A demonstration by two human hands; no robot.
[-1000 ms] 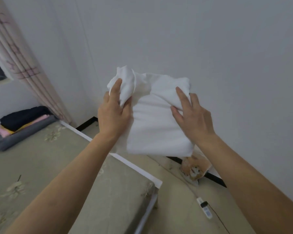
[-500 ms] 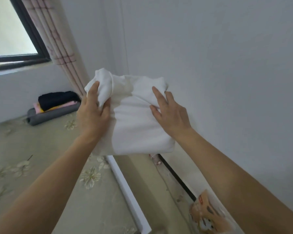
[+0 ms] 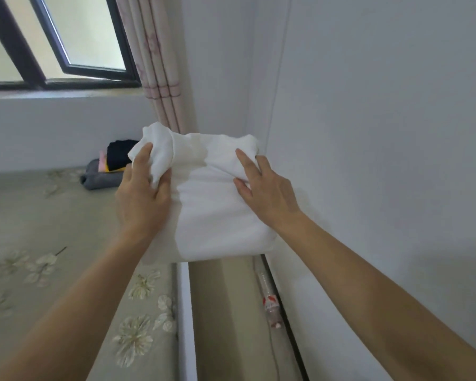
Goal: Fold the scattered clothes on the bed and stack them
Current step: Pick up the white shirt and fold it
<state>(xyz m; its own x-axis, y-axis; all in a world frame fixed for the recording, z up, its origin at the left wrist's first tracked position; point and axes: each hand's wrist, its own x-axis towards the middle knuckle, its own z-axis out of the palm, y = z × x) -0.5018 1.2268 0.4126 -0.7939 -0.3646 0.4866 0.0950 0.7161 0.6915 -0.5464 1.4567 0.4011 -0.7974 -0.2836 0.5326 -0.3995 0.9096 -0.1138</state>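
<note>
A folded white garment (image 3: 217,213) hangs in the air above the bed's right edge, held between both hands. My left hand (image 3: 142,199) grips its upper left corner, where a bunch of cloth sticks up past the fingers. My right hand (image 3: 264,191) pinches the upper right part, fingers spread on the front. Behind my left hand, a stack of folded clothes (image 3: 113,163) lies on the bed (image 3: 39,243) by the far wall: black on top, pink and yellow under it, grey at the bottom.
The bed has a beige floral cover and a white side rail (image 3: 186,312). A narrow floor strip (image 3: 226,312) runs between the rail and the right wall, with a plastic bottle (image 3: 270,303) lying on it. A window (image 3: 55,42) and a curtain (image 3: 157,59) are at the back.
The view has swung left and upward towards the window. The white garment and both hands now sit nearer the clothes stack; the grip looks the same.
</note>
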